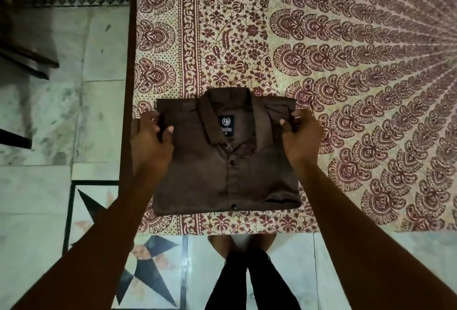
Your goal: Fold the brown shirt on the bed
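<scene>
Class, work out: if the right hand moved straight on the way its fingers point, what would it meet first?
The brown shirt, whose edge the right hand pinches; beyond it, likely only the patterned bedsheet.

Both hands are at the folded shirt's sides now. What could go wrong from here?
1. The left hand and right hand pinch only the upper side edges of the brown shirt; if lifted so, the lower half may sag and the fold may open.
2. It lies near a corner of the bed; a pull toward the person could slide it onto the floor.
</scene>
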A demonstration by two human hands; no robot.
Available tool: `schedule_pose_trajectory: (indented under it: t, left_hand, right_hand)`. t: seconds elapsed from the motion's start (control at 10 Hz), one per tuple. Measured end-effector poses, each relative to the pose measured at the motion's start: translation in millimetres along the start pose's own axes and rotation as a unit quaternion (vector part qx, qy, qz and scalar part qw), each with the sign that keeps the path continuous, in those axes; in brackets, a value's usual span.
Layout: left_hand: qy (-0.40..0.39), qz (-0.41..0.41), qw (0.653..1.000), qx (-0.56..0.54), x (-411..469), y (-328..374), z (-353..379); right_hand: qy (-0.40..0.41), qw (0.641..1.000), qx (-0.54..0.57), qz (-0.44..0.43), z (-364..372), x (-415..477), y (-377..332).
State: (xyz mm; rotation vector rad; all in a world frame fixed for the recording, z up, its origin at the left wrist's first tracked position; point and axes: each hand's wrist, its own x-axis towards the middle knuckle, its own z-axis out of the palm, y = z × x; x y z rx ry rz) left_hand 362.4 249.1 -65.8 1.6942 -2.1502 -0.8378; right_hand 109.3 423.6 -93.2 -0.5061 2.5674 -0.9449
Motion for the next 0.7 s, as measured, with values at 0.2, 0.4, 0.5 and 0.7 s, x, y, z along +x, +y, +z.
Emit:
schedule_pose_trajectory:
  t: [0.2,0.4,0.5,0.7]
  left_hand:
    - [-0.178,0.173,0.96,0.129,-56,-17,9]
    - [-0.228,0.175,0.928,0.239,-60,-32,26]
    - [-0.235,0.162,0.925,0.249,-67,-23,27]
    - [-0.143,0.122,0.982,0.033,-99,43,-2]
  right_hand:
    - [-0.017,0.967,-0.149,-0.204,-1,-80,11]
    - [-0.123,0.927,-0.291,-0.203,-7,-113,69]
    - [-0.112,0.935,-0.29,-0.173,-16,-103,72]
    - [-0.101,0.975,-0.145,-0.134,-66,-105,29]
